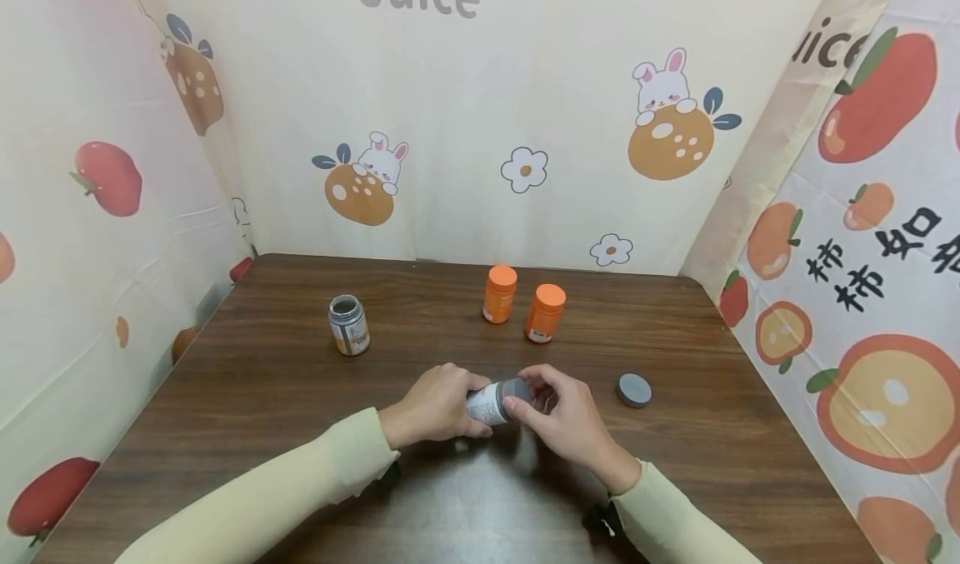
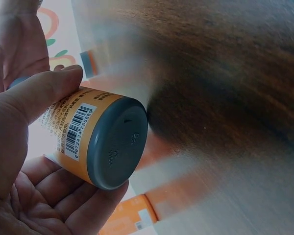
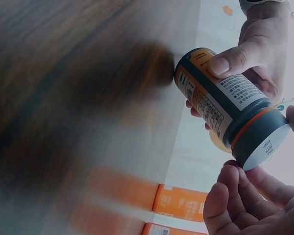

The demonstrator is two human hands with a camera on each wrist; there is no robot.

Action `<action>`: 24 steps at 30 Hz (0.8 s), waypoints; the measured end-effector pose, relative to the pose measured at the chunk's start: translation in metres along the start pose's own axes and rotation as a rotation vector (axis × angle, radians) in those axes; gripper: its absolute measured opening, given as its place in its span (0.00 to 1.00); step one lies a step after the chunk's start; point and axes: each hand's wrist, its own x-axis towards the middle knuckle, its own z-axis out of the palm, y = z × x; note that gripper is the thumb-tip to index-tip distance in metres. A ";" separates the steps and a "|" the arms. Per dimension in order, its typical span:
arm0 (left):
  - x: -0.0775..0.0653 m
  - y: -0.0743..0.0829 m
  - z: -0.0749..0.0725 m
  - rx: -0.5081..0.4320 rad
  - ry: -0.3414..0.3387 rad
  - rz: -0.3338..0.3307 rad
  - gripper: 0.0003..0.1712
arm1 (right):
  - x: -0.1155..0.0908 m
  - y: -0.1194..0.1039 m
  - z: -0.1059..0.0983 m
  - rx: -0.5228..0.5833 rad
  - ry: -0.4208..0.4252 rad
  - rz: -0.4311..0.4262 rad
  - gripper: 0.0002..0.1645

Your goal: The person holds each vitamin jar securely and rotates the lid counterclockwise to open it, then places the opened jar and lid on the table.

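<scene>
My left hand (image 1: pixel 435 404) grips a grey supplement bottle (image 1: pixel 486 406) with a white and orange label, thumb on one side and fingers on the other. The bottle is tilted on its side, its grey base (image 2: pixel 118 147) towards the left wrist view and a barcode showing on the label. With thumb and fingertips my right hand (image 1: pixel 564 418) pinches the rim of the bottle's grey lid (image 3: pixel 262 139). An orange band (image 3: pixel 249 128) shows between lid and neck in the right wrist view.
A lidless grey bottle (image 1: pixel 351 331) stands upright at the left of the brown table (image 1: pixel 247 397). Two orange bottles, one nearer the middle (image 1: pixel 499 296) and one to its right (image 1: pixel 545 314), stand behind my hands. A loose grey lid (image 1: pixel 633 390) lies to the right.
</scene>
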 end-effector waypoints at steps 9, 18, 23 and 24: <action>0.000 -0.001 0.001 -0.002 -0.006 0.012 0.22 | -0.001 0.002 -0.003 0.020 -0.016 -0.092 0.23; 0.000 -0.001 0.001 0.006 -0.004 0.008 0.23 | -0.002 0.003 -0.004 0.043 -0.035 -0.175 0.28; 0.001 -0.001 0.001 0.010 -0.006 0.009 0.23 | -0.001 0.004 -0.005 0.042 -0.043 -0.231 0.31; 0.001 -0.001 0.001 0.011 -0.006 0.010 0.22 | -0.001 0.004 -0.005 0.040 -0.045 -0.239 0.32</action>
